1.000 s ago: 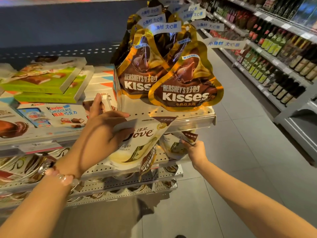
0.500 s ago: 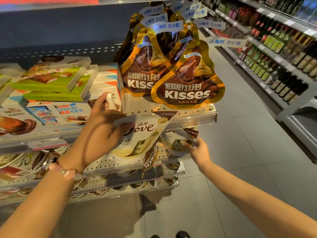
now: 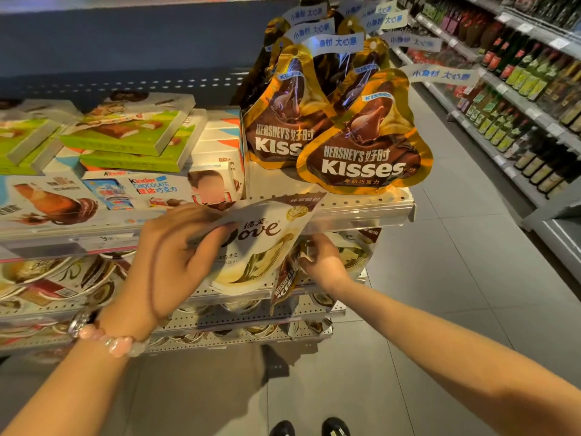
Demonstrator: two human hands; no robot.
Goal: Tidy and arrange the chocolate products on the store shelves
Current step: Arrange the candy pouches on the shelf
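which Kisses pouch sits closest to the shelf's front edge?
The right-hand Kisses pouch, full "Kisses" logo showing. It overlaps the left Kisses pouch, whose logo it cuts off.

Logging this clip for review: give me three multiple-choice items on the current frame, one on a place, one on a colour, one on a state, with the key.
1. Where do the Hershey's Kisses bags stand?
A. at the right end of the upper shelf
B. on the floor
C. among the bottles across the aisle

2. What colour are the flat boxes stacked left of the Kisses?
A. black
B. green
C. purple

3. What is the left hand doing?
A. hanging idle
B. resting flat on the shelf
C. gripping the white Dove pouch

Key: 1 A, they stand on the shelf at its right end. 2 B, their faces are bright green. 3 C, thumb and fingers pinch the pouch's upper corner.
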